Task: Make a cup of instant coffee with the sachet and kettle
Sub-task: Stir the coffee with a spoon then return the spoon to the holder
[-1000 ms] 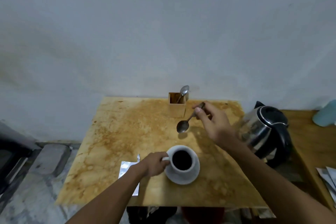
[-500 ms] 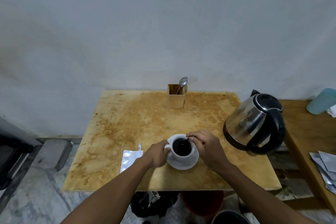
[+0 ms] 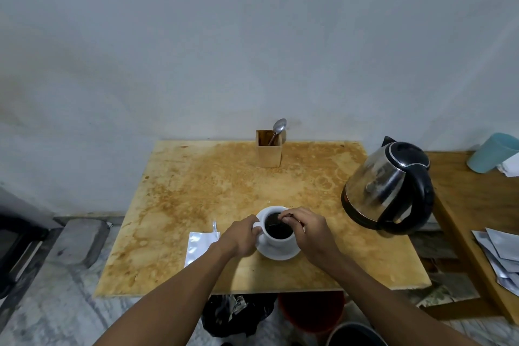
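A white cup [image 3: 276, 239] full of dark coffee stands on a white saucer [image 3: 280, 254] near the front of the stained wooden table [image 3: 224, 191]. My left hand [image 3: 241, 236] grips the cup's handle. My right hand [image 3: 307, 229] pinches a spoon [image 3: 276, 223] whose bowl is down in the coffee; most of the spoon is hidden. An opened silver sachet [image 3: 200, 244] lies flat just left of my left hand. The steel kettle [image 3: 389, 188] with black lid and handle stands at the table's right edge.
A wooden holder [image 3: 268, 149] with another spoon [image 3: 279, 126] stands at the table's back. On the side bench [image 3: 471, 205] to the right are a teal cup [image 3: 491, 152] and several silver sachets [image 3: 500, 253]. Buckets and a black bag sit under the table.
My right hand brought the spoon from near the wooden holder down into the cup. My left hand stayed on the cup's handle. The view shifted slightly.
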